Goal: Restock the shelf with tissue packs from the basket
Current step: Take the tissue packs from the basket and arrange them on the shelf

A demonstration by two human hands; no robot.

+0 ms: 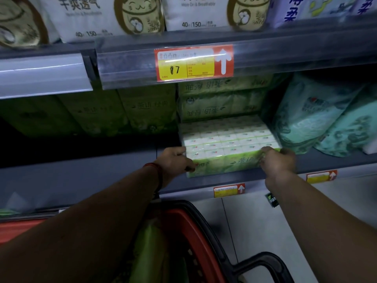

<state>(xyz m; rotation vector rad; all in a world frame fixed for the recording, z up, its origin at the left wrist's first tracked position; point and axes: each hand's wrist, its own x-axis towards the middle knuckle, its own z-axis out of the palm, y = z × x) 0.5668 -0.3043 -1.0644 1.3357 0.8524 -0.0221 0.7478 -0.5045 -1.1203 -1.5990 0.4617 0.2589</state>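
Gripping tissue pack [224, 148]; basket [183, 227] holds green pack [151, 248]

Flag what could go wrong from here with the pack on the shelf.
1. The pack sits at the front lip of the shelf, gripped at its front corners by the left hand and right hand. Let go now, it might tip out towards the basket.
2. Its right side lies close to the teal rolls. Pushing it in could snag or shove them.
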